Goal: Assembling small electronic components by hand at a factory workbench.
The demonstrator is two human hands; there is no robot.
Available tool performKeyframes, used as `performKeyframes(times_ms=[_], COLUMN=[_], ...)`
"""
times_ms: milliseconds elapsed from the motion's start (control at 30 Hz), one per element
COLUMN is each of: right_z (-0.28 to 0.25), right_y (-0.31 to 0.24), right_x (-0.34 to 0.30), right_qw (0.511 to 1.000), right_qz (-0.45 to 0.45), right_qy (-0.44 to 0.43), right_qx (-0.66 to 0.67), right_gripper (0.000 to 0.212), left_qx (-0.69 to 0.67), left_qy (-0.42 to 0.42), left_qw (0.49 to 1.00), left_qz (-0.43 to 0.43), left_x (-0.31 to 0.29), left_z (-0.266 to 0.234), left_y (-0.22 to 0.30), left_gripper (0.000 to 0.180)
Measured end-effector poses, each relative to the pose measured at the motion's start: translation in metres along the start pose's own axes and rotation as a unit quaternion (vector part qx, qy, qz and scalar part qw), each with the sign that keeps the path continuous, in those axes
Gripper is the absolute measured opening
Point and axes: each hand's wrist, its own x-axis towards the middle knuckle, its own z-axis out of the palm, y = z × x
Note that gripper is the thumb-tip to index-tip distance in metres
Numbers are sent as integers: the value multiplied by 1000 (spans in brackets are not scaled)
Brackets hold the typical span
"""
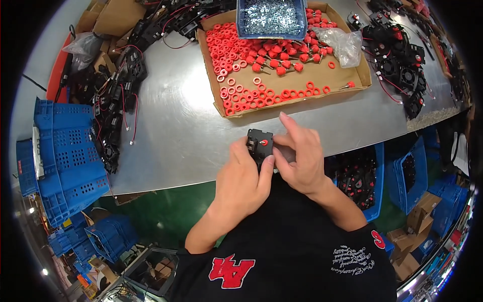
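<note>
Head view: nearside of cardboard tray (287,84), left hand (235,178) pinches black module (261,135); right hand (303,163), fingers part-spread, touches its edge. Likely seating red piece (264,143); next needs steady support.

Bare metal table (171,131), grey, shiny, lightly streaked; bright glare left of centre. Near edge appears curved.

Far side, middle: shallow cardboard tray (289,80), brown, low walls, open top. Sits askew, its front wall slanting up toward the right. Bare metal in front and to its left.

Left end: long heap of black parts (133,68), tangled, some overlapping, trailing along the side. Thin red wires (123,103) run out onto the metal; small white plug (132,142) at one end.

Right of tray, just beside: second heap, black fans (408,75) among it, more wires. Individual pieces hard to separate.
</note>
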Motion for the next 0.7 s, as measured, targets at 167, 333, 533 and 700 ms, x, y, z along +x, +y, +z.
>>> performKeyframes(times_ms=[167, 333, 533, 700], right_z=[-2, -28, -24, -13], right_y=[-5, -1, 29, 28], right_x=[3, 15, 111, 130], right_qw=[998, 993, 984, 934], right_qz=[3, -52, 9, 37], right_qy=[-23, -71, -121, -304], right_qx=[-53, -85, -129, -182], right_gripper=[62, 29, 20, 17], left_qx=[190, 222, 220, 215], left_qy=[36, 23, 22, 29], left_qw=[981, 974, 974, 975], left_qz=[29, 34, 51, 39], left_x=[-1, -1, -1, -2], left_z=[8, 4, 1, 0], left_y=[5, 5, -2, -4], left_gripper=[58, 55, 56, 54])
